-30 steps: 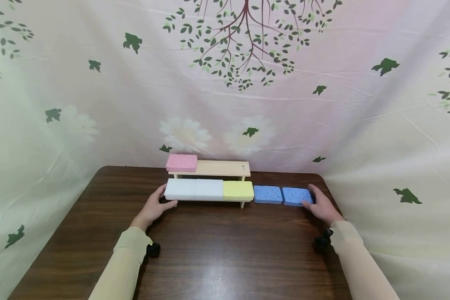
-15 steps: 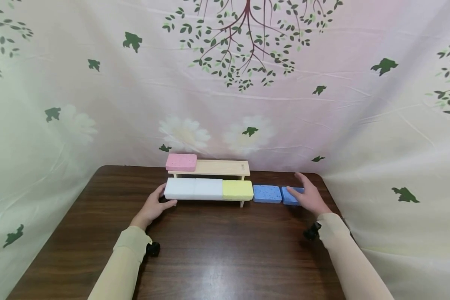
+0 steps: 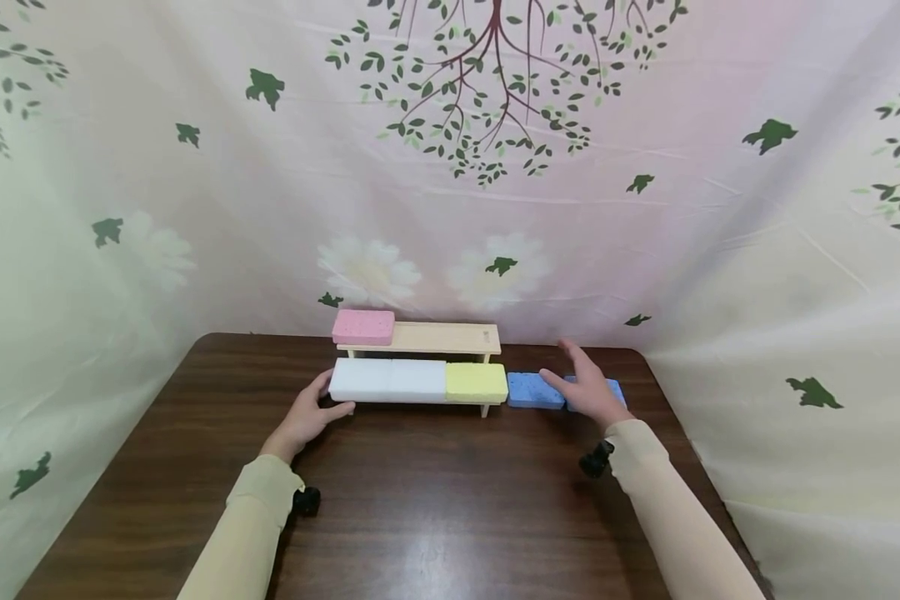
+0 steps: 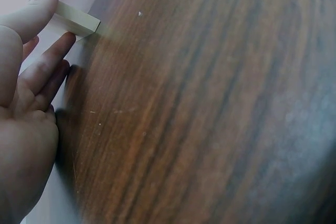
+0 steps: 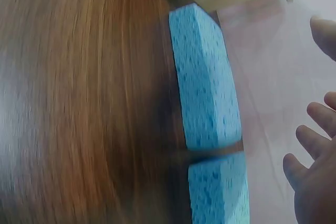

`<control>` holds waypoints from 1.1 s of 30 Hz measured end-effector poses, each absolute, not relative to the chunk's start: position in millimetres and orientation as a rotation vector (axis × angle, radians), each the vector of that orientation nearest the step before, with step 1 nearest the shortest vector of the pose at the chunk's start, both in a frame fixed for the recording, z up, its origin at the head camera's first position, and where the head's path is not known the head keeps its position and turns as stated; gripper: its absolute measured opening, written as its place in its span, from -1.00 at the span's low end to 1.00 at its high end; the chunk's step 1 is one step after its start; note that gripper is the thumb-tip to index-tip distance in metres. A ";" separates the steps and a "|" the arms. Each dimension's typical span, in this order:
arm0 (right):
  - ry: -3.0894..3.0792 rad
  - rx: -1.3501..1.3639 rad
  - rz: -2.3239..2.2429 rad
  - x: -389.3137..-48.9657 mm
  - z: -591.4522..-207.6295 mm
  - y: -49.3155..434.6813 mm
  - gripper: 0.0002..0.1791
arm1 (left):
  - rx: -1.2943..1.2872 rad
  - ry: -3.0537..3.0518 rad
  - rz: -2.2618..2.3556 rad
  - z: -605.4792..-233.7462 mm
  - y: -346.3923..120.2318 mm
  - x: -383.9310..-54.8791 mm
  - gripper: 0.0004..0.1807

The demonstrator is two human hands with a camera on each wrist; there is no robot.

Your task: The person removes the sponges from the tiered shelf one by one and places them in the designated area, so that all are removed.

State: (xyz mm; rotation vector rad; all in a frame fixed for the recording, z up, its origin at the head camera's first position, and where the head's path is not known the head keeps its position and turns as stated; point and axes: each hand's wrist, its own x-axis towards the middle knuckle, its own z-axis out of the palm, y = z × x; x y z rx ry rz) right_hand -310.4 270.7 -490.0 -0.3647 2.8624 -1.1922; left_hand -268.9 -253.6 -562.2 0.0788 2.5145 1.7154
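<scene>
A two-tier wooden rack [image 3: 444,337] stands at the back of the table. Two white sponge-like blocks [image 3: 388,380] and a yellow sponge [image 3: 476,382] line its lower tier; a pink sponge [image 3: 363,327] lies on the upper tier, at the left. At the rack's left end is my left hand [image 3: 304,421], its thumb and fingers extended about the corner; firm contact is not clear. Right of the rack, two blue sponges [image 3: 531,393] lie in a row on the table. Over them hovers my right hand [image 3: 588,392], fingers spread and holding nothing, partly hiding the farther one [image 5: 218,190].
The brown wooden table [image 3: 435,500] reaches to a printed fabric curtain [image 3: 435,200] behind, with more curtain at both sides. Dark wrist cameras [image 3: 596,459] sit on both wrists.
My right hand has left the right-hand blue sponge, lifted, and moved left over the blue sponges. My left hand and the blocks on the rack stay in place.
</scene>
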 end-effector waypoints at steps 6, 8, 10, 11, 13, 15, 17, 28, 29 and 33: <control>2.858 -0.402 -1.218 -313.1 -485.6 252.8 0.04 | 0.078 2.522 1.719 -562.5 -253.0 -269.6 -0.04; 2.864 -0.412 -1.210 -314.6 -483.8 246.6 0.03 | 0.069 2.520 1.719 -561.7 -252.8 -269.1 -0.04; 2.866 -0.417 -1.216 -316.5 -482.6 240.3 0.03 | 0.066 2.518 1.717 -560.6 -252.6 -268.6 -0.04; 2.863 -0.424 -1.225 -317.1 -481.8 237.5 0.03 | 0.065 2.516 1.716 -560.1 -252.5 -268.3 -0.04; 2.858 -0.437 -1.249 -318.3 -480.1 231.7 0.04 | 0.064 2.512 1.718 -559.5 -251.8 -268.2 -0.04; 2.851 -0.450 -1.272 -319.1 -478.2 226.3 0.05 | 0.067 2.509 1.721 -558.8 -251.6 -268.7 -0.03; 2.849 -0.471 -1.279 -320.0 -476.4 221.5 0.05 | 0.067 2.506 1.725 -557.9 -251.3 -269.1 -0.02; 2.857 -0.586 -1.259 -321.0 -463.9 194.8 -0.01 | 0.076 2.498 1.727 -563.5 -251.9 -270.8 0.01; 2.862 -0.601 -1.255 -321.0 -463.4 191.9 -0.02 | 0.074 2.498 1.730 -563.8 -252.4 -270.4 0.01; 2.862 -0.634 -1.241 -321.8 -459.3 181.8 -0.04 | 0.091 2.520 1.724 -563.0 -253.2 -270.4 0.00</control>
